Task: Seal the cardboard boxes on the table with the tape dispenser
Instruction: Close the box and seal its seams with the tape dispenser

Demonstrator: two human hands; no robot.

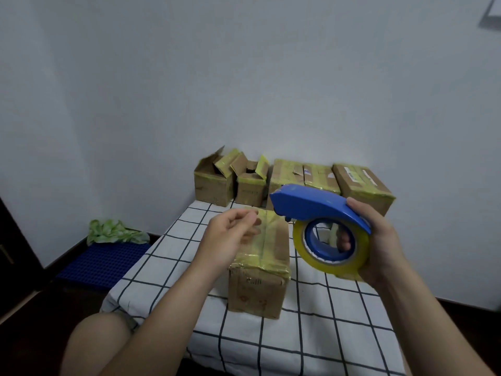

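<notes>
Losing the free end of the tape is judged the likeliest fault from here: the dispenser (311,204) is held up off every box, and if the end is let fall back onto the roll (362,257) it would have to be picked loose again. The dispenser is grasped by the right hand (382,240), thumb laid on the blue cover and fingers hooked through the core of the roll, with the mouth pointed away from the palm toward the left hand (230,234). The left hand is blurred, its fingers loosely curled with thumb and forefinger close together; whether a clear tape end is pinched there cannot be told. A crooked or wrinkled strip could also be laid if the dispenser is brought down at a slant. The near box (257,289) stands on the table (311,335), directly under the left hand and below and just beside the dispenser's mouth; yellowish tape is already seen along its top. Two open boxes (214,183) are set well beyond both hands, against the wall, and are judged the work left.
</notes>
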